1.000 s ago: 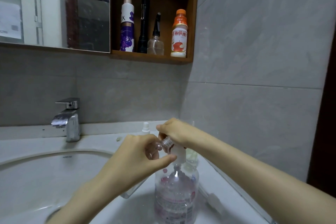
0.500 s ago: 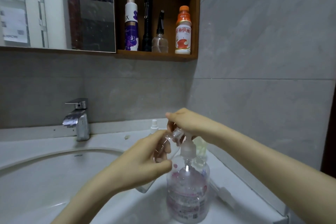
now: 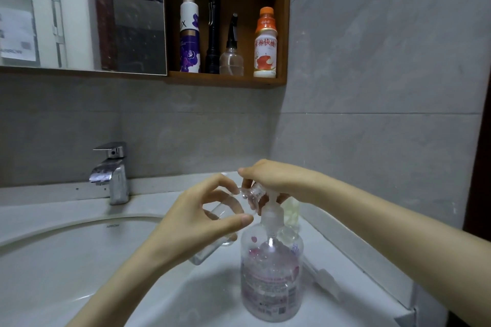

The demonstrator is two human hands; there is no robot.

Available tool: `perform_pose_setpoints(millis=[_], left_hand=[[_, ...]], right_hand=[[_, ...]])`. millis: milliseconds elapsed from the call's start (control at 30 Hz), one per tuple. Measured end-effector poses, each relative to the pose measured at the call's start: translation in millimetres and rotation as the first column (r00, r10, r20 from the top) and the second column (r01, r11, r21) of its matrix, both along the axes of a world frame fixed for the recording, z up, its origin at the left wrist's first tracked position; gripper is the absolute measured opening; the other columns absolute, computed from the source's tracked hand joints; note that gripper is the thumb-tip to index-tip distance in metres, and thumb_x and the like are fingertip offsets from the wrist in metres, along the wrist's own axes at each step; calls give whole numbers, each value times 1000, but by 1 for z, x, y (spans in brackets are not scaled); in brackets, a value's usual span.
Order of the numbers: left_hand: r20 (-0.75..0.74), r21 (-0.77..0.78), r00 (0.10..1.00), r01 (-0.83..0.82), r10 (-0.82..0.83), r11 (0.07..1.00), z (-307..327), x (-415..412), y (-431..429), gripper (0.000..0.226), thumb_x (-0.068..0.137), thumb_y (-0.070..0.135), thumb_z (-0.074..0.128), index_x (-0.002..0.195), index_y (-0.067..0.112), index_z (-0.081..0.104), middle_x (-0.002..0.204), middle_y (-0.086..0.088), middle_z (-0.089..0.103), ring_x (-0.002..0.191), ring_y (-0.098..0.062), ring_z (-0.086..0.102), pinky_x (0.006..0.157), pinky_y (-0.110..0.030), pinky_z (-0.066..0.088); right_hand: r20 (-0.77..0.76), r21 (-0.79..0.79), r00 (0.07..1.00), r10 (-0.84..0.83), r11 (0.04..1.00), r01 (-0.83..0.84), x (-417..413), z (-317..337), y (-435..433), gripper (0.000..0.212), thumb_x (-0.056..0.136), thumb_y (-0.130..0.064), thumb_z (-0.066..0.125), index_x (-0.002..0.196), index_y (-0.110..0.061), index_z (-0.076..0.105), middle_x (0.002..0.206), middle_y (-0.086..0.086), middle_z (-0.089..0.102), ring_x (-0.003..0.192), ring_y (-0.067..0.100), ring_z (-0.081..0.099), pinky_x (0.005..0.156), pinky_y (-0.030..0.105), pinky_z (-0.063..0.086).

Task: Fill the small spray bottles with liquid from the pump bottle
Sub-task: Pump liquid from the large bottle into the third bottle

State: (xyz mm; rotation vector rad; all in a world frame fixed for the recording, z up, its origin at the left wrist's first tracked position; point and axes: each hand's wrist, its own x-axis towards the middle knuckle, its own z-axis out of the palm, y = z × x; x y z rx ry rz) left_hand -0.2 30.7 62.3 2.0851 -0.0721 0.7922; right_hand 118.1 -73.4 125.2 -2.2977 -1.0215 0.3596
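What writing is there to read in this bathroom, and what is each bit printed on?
"ARROW": sink basin, faint.
"ARROW": white sheet in the mirror, blurry.
"养快": orange-capped bottle, edges curve away.
"X": purple bottle.
Pump bottle label: too blurred to read.

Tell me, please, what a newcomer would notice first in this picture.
At the centre, the left hand holds a tilted small spray bottle at the spout of the pump bottle, while the right hand grips its pump head. Above, an orange-capped drink bottle stands in the wooden shelf.
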Motion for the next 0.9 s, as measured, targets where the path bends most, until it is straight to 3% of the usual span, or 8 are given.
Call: perform_pose_setpoints(millis=[167, 267, 367, 467, 567, 633, 733, 900], left_hand=[[50, 65, 990, -135, 132, 989, 4, -3, -5, 31, 61, 34, 86, 80, 28, 62, 83, 8, 72, 55, -31, 64, 52, -21, 50], [68, 60, 987, -150, 146, 987, 6, -4, -9, 37, 52, 46, 79, 80, 28, 64, 81, 12, 71, 55, -30, 64, 51, -21, 50], [55, 104, 986, -161, 156, 981, 6, -3, -6, 41, 53, 54, 85, 79, 30, 63, 81, 12, 71, 54, -29, 64, 52, -23, 49], [15, 121, 986, -165, 164, 979, 3, -2, -3, 31, 60, 30, 87, 78, 27, 63, 80, 10, 72, 53, -28, 65, 51, -18, 48], [8, 99, 989, -149, 149, 984, 1, -1, -5, 28, 63, 23, 86, 79, 23, 62, 79, 7, 72, 52, -30, 64, 49, -17, 47], [26, 62, 989, -149, 147, 987, 0, 0, -6, 32, 60, 30, 88, 78, 25, 63, 79, 8, 72, 51, -29, 64, 48, -19, 48], [42, 67, 988, -152, 149, 986, 0, -1, -8, 37, 52, 45, 83, 79, 28, 63, 79, 12, 72, 51, -27, 64, 50, -25, 52], [31, 49, 990, -138, 136, 989, 1, -2, -8, 28, 64, 22, 84, 83, 21, 64, 79, 11, 72, 47, -19, 64, 51, -19, 49]], right_hand=[[-3, -74, 1000, 3, 997, -3, 2, 2, 1, 40, 101, -32, 31, 83, -12, 60, 63, 2, 63, 57, 15, 56, 62, 25, 46], [-13, -37, 1000, 24, 999, -24, 5, 1, 3, 39, 101, -29, 30, 80, -11, 58, 63, 2, 63, 57, 15, 58, 65, 28, 46], [65, -36, 998, 19, 999, -17, 7, -3, 6, 30, 100, -23, 32, 85, -12, 56, 58, -2, 61, 52, 12, 56, 54, 22, 42], [87, -52, 996, 25, 998, -21, 9, -12, 7, 26, 99, -19, 34, 87, -12, 55, 59, -2, 60, 49, 12, 54, 49, 19, 38], [88, -40, 996, 25, 999, -22, 9, -13, 7, 30, 99, -18, 33, 79, -11, 55, 66, 3, 61, 55, 17, 55, 51, 22, 39], [68, 12, 998, 7, 1000, -8, 8, -11, 6, 35, 99, -21, 33, 73, -13, 54, 71, 6, 62, 60, 20, 56, 54, 23, 39], [36, 74, 999, -16, 997, 13, 4, -9, 1, 32, 99, -23, 34, 75, -15, 53, 70, 5, 61, 52, 15, 55, 48, 21, 34], [30, 74, 999, -19, 997, 17, 0, -3, 0, 33, 99, -18, 34, 73, -14, 54, 73, 8, 62, 51, 12, 53, 48, 20, 34]])
